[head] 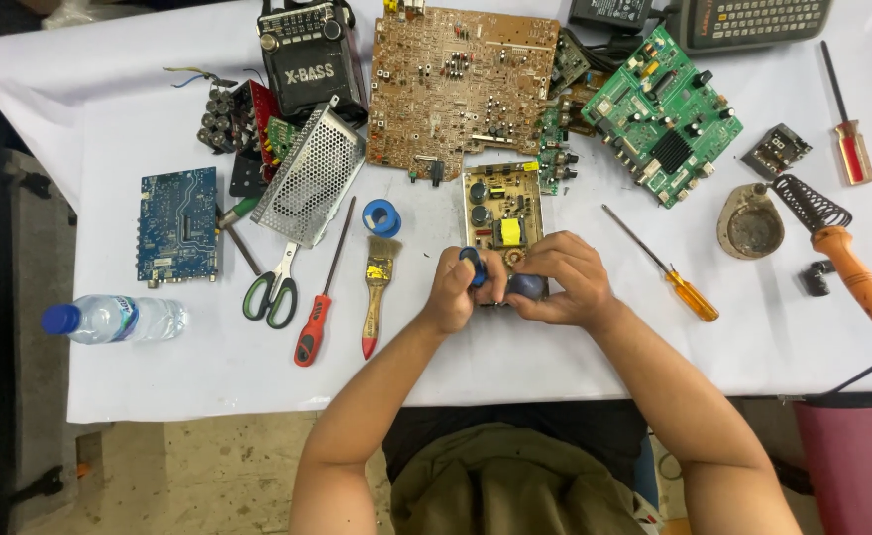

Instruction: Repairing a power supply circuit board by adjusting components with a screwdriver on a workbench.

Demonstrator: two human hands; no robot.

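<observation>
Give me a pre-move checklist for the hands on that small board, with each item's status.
1. Left hand on the blue part: ok, fingers wrap it.
2. Right hand on the board near edge: ok.
3. Board lying flat on the table: cannot tell, hands hide its near end.
4. Yellow-handled screwdriver close to the right hand: ok.
5. Soldering iron away from the hands: ok, at the table's right edge.
6. Brush off the board: ok.
</observation>
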